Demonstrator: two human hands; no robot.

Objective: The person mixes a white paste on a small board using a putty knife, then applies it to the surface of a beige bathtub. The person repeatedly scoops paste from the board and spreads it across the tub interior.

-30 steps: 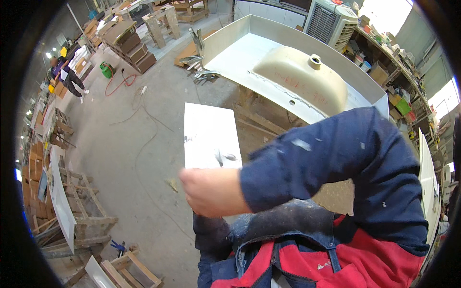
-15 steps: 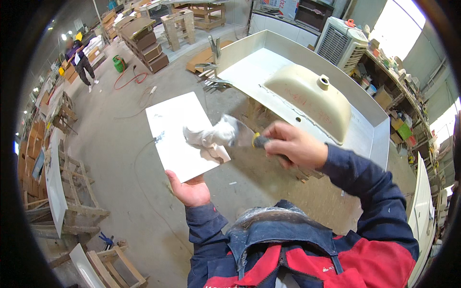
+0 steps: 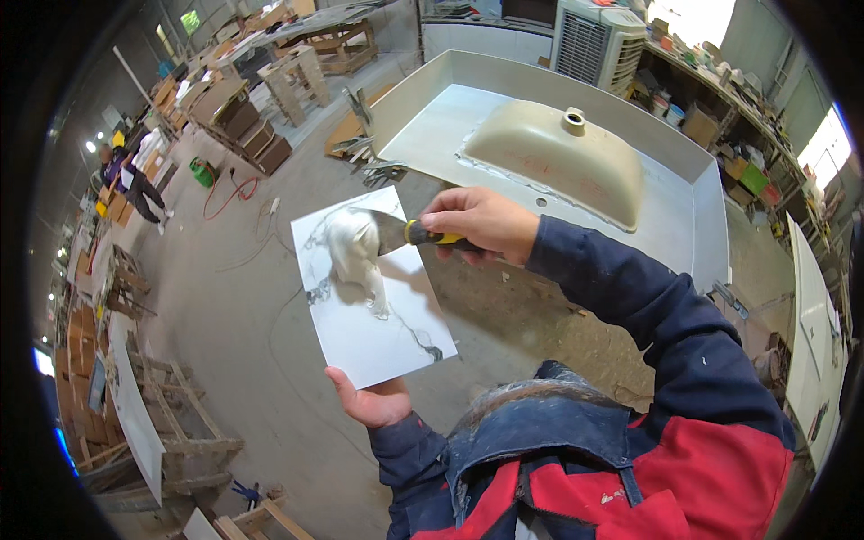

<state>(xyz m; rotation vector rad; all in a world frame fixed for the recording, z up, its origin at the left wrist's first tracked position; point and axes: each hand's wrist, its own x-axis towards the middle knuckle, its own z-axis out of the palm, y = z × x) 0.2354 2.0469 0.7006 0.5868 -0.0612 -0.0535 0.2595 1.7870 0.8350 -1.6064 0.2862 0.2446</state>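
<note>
- Towards the left, a green cylinder [image 3: 202,171] stood on the floor near a red hose; its contents could not be seen.
- Right of it were stacked brown boxes [image 3: 255,130]; what they held was not visible either.
- The white board [image 3: 382,351], grey-veined, was out in front of the body over the floor. Its long axis ran from the near end away from the wearer, the far end leaning left.
- The left hand [image 3: 373,400] supported the board's near end from below. Its thumb stood out beside the near left corner; the other fingers were hidden underneath, so I cannot tell whether they were spread or together.
- A lump of white paste [image 3: 354,247] sat on the board's far half, a tongue of it trailing towards the near end.
- The scraper [image 3: 436,238] pointed left, its long axis nearly crosswise, with the blade against the paste's right side.
- The right hand [image 3: 490,223] had its fingers curled round the black-and-yellow handle, pinching it.
- Beyond, a pale walled tray [image 3: 427,112] contained an upturned basin [image 3: 549,166], drain neck uppermost, its hollow facing down out of sight.
- At far right, a cluttered shelf [image 3: 729,94] had small buckets [image 3: 675,114] and a carton [image 3: 700,124] beneath it.
</note>
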